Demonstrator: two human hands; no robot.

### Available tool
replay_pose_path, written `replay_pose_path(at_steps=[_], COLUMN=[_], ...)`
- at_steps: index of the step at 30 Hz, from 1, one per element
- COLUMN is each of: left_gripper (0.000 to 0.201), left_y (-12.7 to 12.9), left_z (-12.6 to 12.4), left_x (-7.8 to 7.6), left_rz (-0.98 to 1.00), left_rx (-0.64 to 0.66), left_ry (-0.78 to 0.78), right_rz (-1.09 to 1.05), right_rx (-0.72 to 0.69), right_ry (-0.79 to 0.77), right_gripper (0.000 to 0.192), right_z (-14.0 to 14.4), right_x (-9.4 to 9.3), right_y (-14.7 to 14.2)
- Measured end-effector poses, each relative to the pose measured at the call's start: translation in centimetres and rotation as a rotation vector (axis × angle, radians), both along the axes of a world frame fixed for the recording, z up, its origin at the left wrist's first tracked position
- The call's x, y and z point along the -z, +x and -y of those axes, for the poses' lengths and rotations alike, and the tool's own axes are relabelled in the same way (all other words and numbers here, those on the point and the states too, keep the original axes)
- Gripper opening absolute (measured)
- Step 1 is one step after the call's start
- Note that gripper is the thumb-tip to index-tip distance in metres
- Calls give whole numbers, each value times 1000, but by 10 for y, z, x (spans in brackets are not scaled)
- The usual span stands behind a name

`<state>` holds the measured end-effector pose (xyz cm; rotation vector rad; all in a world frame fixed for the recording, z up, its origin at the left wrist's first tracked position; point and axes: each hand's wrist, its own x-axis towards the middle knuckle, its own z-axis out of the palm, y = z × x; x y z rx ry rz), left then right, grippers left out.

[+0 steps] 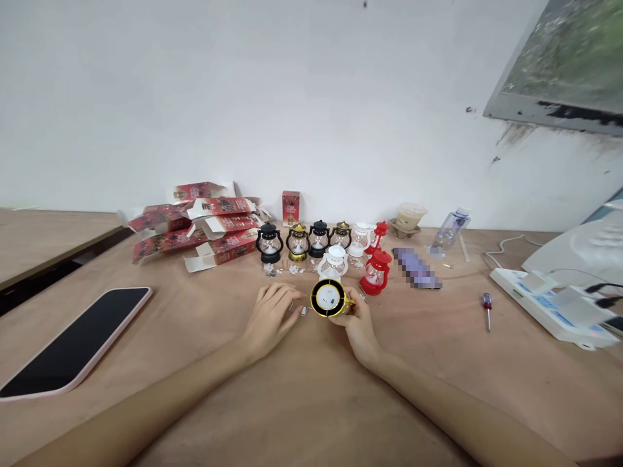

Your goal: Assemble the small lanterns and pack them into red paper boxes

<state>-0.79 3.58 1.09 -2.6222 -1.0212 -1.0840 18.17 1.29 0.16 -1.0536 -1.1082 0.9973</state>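
phone: flat black-glass smartphone in a pink case [73, 344] is lying face up at the far left of the brown wooden tabletop [302, 402], well apart from both hands.
boxes: glossy red-and-white cardboard cartons [199, 227] are sitting in a loose heap near the wall, several flaps hanging open; one small red carton [291, 207] is standing upright just right of the heap.
left hand: left hand [270, 318] is resting palm down on the wood, fingers loosely spread, fingertips just beside a small silver metal piece [304, 311]; whether they are touching it, cannot tell.
lantern in hand: small black plastic lantern with gold trim [329, 298] is lying tipped over on the table between the hands, its round base facing the camera, white disc in the middle.
right hand: right hand [357, 324] is gripping that lantern from the right side, fingers curled around its body.
lantern row: miniature plastic lanterns [318, 243] in black, gold, white and red, with clear rounded globes, are standing upright just behind the hands.
screwdriver: slim red-handled metal screwdriver [487, 309] is lying on the wood well right of the right hand.
power strip: white plastic power strip [549, 305] with plugs in it is sitting at the far right.
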Motion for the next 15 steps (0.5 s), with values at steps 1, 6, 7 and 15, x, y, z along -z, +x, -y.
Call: replay_pose_path(at_steps=[1, 6, 7, 15], left_gripper=[12, 12, 12, 9], left_y=[0, 1, 1, 1], left_z=[-4, -16, -17, -16], left_x=[0, 2, 3, 6], left_rz=[-40, -120, -121, -91], left_rx=[-16, -26, -22, -15], left_ry=[-25, -188, -209, -232], right_rz=[-9, 7, 28, 55], right_rx=[9, 49, 50, 66], right_ry=[2, 18, 26, 46], right_gripper=[30, 40, 39, 32], right_z=[-1, -4, -4, -2], right_x=[1, 6, 6, 3], right_y=[-1, -3, -3, -4])
